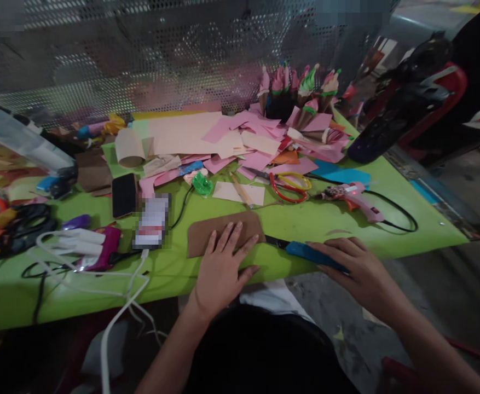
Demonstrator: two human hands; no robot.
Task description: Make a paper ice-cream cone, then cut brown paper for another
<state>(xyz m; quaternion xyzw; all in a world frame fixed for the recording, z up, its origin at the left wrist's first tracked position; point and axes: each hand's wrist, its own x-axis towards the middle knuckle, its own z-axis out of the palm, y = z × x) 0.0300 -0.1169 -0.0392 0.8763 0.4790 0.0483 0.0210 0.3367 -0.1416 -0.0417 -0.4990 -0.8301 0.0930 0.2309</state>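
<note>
A brown piece of paper or card (202,236) lies on the green table near its front edge. My left hand (225,262) rests flat across its right half, fingers spread. To the right, my right hand (352,265) has its fingers over the handle of a blue cutter knife (305,253). The knife's dark blade end points left and reaches the card's lower right corner. Behind the card lie a pencil (242,190) and a cream paper strip (223,193).
Red and yellow scissors (289,189) and a pink glue gun (360,200) sit behind the knife. Left are phones (123,195), white cables (116,317) and a pink power strip (106,249). Pink paper scraps (256,123) pile up behind; a dark bottle (381,126) stands at right.
</note>
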